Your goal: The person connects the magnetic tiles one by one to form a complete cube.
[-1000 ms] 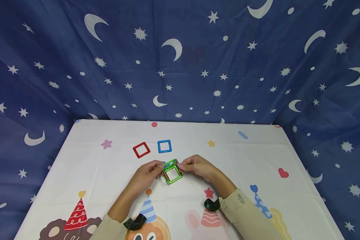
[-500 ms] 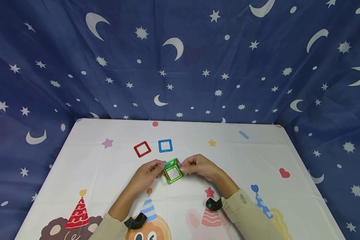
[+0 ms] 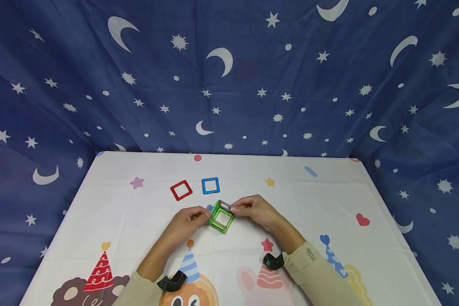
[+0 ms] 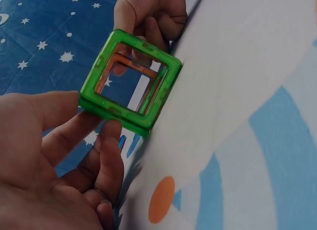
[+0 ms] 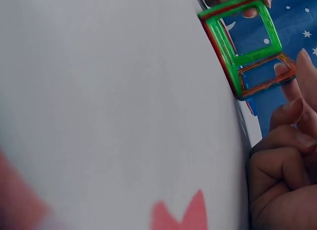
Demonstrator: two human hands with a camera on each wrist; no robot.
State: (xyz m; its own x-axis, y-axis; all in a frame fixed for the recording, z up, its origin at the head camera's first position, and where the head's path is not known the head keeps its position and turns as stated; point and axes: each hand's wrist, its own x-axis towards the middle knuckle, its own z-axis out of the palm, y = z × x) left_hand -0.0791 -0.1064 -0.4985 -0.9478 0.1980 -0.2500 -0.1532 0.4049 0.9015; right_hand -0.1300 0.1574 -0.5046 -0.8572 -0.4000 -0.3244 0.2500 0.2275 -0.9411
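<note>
Over the white tabletop, the left hand and right hand, nearly closed, pinch opposite sides of a green-and-orange box frame midway between them, no clear long axis; a blue square lies beyond.

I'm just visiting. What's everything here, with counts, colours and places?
Tablecloth: one, white with printed characters, foreground
Curtain: apparently one, dark blue with pale moons and stars, behind
Box of square frames: one, green and orange-red, around mid-tablecloth
Red frame: one, red, on the tablecloth beyond the box
Blue frame: one, blue, right of the red frame
Wrist gadgets: two, black, left and right
Sleeves: two, beige, left and right
Left hand: one, bare, pinching the box's left side
Right hand: one, bare, pinching the box's right side
</note>
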